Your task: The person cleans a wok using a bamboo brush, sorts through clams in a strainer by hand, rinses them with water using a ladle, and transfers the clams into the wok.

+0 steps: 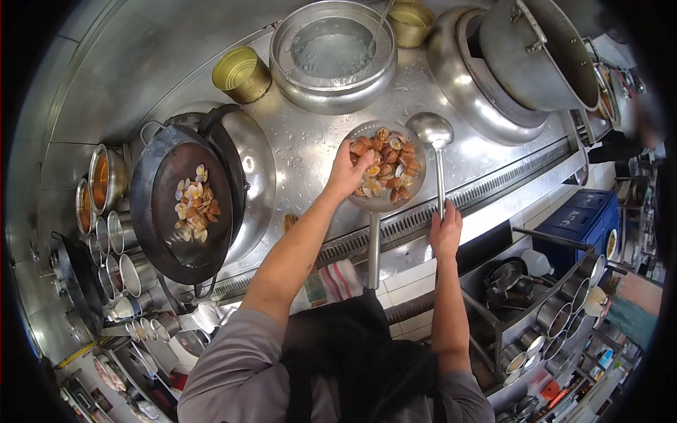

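Note:
A round perforated strainer [375, 203] full of brown and white clams [400, 169] rests on the steel counter, its handle toward me. My left hand [348, 169] reaches over the strainer's left side, fingers bent in among the clams; what they pinch is hidden. To the right lies a steel ladle [430, 128], bowl away from me. My right hand [446, 227] is at the lower end of its handle, fingers round it. On the left, a dark wok [156, 233] holds another heap of open clams [196, 206].
Behind the strainer stands a pot of clear liquid [331, 88], with a gold tin [242, 73] on its left. A large grey pot [518, 63] tilts at the back right. Sauce containers [107, 180] line the left edge. A blue bin [575, 225] and pan racks stand lower right.

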Available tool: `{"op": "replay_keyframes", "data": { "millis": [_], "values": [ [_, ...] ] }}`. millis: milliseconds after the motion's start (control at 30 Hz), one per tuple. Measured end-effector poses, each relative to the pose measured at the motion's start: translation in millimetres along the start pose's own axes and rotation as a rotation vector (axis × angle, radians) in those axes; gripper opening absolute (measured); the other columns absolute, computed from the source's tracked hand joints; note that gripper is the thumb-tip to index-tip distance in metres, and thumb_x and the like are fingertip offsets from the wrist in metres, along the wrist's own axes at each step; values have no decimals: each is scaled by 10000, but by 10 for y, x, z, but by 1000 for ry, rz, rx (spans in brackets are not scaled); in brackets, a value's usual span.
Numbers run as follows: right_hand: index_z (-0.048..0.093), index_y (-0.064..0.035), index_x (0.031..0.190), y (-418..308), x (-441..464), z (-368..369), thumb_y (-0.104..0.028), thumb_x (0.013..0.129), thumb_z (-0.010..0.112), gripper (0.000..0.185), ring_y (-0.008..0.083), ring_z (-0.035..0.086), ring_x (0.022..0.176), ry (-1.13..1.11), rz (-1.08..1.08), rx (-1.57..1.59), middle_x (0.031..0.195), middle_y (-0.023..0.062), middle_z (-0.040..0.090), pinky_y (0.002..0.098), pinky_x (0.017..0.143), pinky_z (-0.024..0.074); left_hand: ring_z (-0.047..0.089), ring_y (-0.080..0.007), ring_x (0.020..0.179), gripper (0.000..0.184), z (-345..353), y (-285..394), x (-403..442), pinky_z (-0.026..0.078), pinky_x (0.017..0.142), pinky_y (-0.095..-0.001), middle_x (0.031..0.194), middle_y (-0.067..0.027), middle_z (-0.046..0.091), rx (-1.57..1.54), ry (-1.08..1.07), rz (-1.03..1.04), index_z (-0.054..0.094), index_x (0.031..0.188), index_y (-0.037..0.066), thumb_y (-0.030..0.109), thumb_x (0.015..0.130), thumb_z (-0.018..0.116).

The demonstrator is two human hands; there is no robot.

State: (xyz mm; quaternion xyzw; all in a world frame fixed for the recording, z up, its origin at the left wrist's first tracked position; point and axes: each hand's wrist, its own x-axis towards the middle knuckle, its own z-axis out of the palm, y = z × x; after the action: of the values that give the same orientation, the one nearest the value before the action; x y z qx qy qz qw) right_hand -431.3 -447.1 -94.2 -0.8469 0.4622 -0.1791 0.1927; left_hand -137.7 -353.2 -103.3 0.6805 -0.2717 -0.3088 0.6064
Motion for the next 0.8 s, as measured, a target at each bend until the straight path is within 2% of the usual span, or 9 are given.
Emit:
{"op": "replay_keyframes", "data": {
  "millis": [67, 167, 333, 400, 533, 600, 633, 700, 800],
  "values": [
    [509, 27, 1372, 70, 52, -86, -114, 942, 639, 471, 450, 585, 988, 1, -97, 36, 1113, 285, 619, 522, 885, 480, 648, -176, 1100, 455, -12, -114, -51, 544, 930, -327, 1203, -122, 656, 28, 31, 51, 479, 1325, -13, 188, 981, 699],
    [483, 73, 1376, -146, 22, -429, -115, 998, 579, 434, 474, 603, 1013, -9, -102, 9, 1097, 310, 634, 523, 882, 487, 649, -186, 1098, 437, -9, -199, -103, 558, 930, -339, 1188, -115, 654, -542, 62, -96, 484, 1326, 46, 199, 977, 698],
    [477, 98, 1374, -929, 565, -802, -145, 1042, 535, 416, 507, 662, 924, -153, -69, 348, 1000, 344, 660, 489, 791, 521, 661, -203, 1045, 394, -171, 66, -179, 578, 724, -329, 1168, -105, 674, -964, -16, -403, 533, 1352, 156, 271, 980, 592],
    [480, 92, 1381, -1121, 1000, -679, -151, 1038, 540, 425, 525, 656, 942, -176, -179, 393, 1024, 360, 658, 507, 792, 524, 666, -206, 1009, 416, -160, 31, -222, 563, 666, -317, 1158, -94, 680, -1109, 30, -532, 561, 1359, 156, 318, 976, 553],
    [526, 77, 1336, -1344, 1909, -130, -182, 1036, 527, 396, 537, 623, 1057, -197, -364, 243, 1099, 353, 656, 537, 900, 508, 665, -211, 981, 476, -96, -98, -239, 552, 658, -317, 1146, -84, 687, -1251, -62, -456, 598, 1359, 162, 398, 955, 511],
    [562, 95, 1221, -1511, 2238, 43, -183, 1026, 522, 342, 567, 618, 994, -236, -396, 225, 1049, 391, 645, 585, 834, 517, 662, -213, 974, 492, 33, -25, -280, 553, 666, -318, 1148, -83, 687, -1335, -11, -455, 601, 1355, 158, 410, 944, 505],
    [563, 90, 1200, -1553, 2405, 172, -188, 1028, 529, 329, 531, 644, 936, -280, -418, 180, 1006, 358, 658, 569, 784, 528, 657, -216, 1045, 506, 64, -112, -277, 573, 719, -343, 1187, -79, 676, -1380, -114, -355, 599, 1360, 155, 408, 928, 524],
    [564, 80, 1157, -1640, 2575, 301, -199, 1031, 542, 307, 459, 694, 821, -360, -455, 83, 920, 293, 684, 535, 682, 549, 653, -216, 1076, 516, 174, -34, -298, 582, 739, -361, 1207, -77, 669, -1389, -30, -380, 601, 1353, 152, 416, 915, 536],
    [550, 39, 1114, -1799, 2712, 42, -226, 1040, 565, 276, 224, 628, 604, -921, 103, 689, 808, 113, 624, 394, 488, 498, 648, -211, 1110, 518, 273, 86, -322, 589, 758, -381, 1225, -69, 664, -1388, 6, -404, 610, 1337, 157, 426, 899, 549]
  ]
}}
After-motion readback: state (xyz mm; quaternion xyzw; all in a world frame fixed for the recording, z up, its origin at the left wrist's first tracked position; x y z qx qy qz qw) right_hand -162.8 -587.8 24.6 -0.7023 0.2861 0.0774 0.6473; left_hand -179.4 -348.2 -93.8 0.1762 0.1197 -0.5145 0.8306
